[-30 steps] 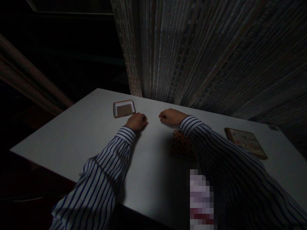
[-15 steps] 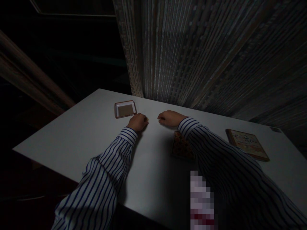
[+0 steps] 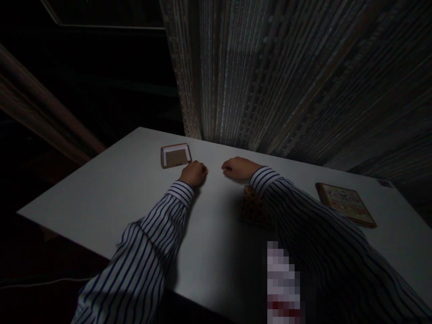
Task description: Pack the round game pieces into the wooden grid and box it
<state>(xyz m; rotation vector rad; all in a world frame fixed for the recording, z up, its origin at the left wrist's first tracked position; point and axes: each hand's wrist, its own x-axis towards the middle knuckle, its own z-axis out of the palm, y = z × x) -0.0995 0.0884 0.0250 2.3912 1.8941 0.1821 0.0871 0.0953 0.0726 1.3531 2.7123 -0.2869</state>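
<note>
My left hand is curled closed on the white table, just right of and in front of a shallow open tray with a brown inside and white inner walls. A tiny pale spot shows at its fingertips; what it may hold is too small and dark to name. Across a short gap, my right hand rests low over the tabletop with its fingers bent inward, and their grip is hidden. Beneath my right forearm sits a box filled with several round brownish pieces, partly covered by the striped sleeve.
A flat box or lid with a printed picture lies on the right side of the white table. A small dark rectangle is near the far right corner. Striped string curtains hang behind the table's back edge.
The view has shifted very slightly. Both hands stay in nearly the same places with their fingers still bent, and the tray and boxes have not moved on the table.
</note>
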